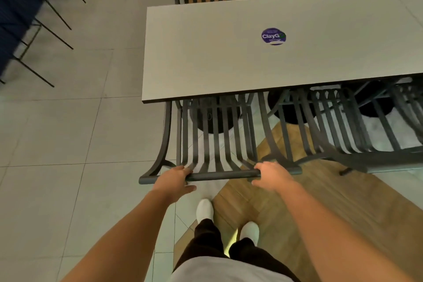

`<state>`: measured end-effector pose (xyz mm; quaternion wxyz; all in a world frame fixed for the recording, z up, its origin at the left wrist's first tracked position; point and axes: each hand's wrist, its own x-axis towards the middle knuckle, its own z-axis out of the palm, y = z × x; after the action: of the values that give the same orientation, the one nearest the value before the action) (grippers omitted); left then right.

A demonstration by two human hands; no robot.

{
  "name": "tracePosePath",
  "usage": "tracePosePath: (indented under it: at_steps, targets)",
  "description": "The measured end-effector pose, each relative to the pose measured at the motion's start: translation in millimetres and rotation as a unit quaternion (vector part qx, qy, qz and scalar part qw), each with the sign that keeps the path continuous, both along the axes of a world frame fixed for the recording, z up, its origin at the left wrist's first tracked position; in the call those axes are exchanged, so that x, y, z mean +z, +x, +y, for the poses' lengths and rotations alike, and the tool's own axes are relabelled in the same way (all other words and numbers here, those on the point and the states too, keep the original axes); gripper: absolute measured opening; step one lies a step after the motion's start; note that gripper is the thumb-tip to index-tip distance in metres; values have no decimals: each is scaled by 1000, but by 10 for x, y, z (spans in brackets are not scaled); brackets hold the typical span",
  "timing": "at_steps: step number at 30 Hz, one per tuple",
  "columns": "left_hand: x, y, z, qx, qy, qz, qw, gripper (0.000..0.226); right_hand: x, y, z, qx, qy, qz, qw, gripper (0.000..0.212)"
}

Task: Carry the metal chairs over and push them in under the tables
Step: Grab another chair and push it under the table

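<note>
Metal chair (212, 135) seat tucked under grey table (229, 57); top rail gripped by left hand (175, 178) and right hand (271, 175), fingers curled over.

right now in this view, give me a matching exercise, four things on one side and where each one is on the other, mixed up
Things:
1. round purple sticker
2. left hand
3. white shoes
4. blue chairs

Places:
A. on the floor below the held chair's top rail
B. far left, away from the table
C. on the grey table top
D. gripping the top rail of the metal chair

Pairs: 1-C, 2-D, 3-A, 4-B
</note>
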<state>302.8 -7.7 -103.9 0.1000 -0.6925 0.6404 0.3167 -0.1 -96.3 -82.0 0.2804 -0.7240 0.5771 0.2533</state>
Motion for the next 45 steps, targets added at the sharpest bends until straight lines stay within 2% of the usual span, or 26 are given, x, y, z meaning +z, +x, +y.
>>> tracePosePath:
  at_steps: [9, 15, 22, 33, 45]
  targets:
    - [-153, 348, 15, 9, 27, -112, 993, 34, -222, 213, -62, 65, -13, 32, 997, 27]
    - [-186, 155, 5, 8, 32, -188, 982, 28, -225, 169, -113, 105, -15, 46, 993, 25]
    - [-237, -155, 118, 4, 51, -197, 979, 27, -215, -163, -32, 112, -6, 44, 993, 25]
    - [-307, -496, 46, 8, 45, -180, 983, 22, -162, -570, -284, 119, 3, 36, 992, 44]
    - [-279, -328, -344, 21, 37, -192, 981, 21, -211, -312, -680, 121, -13, 42, 992, 29]
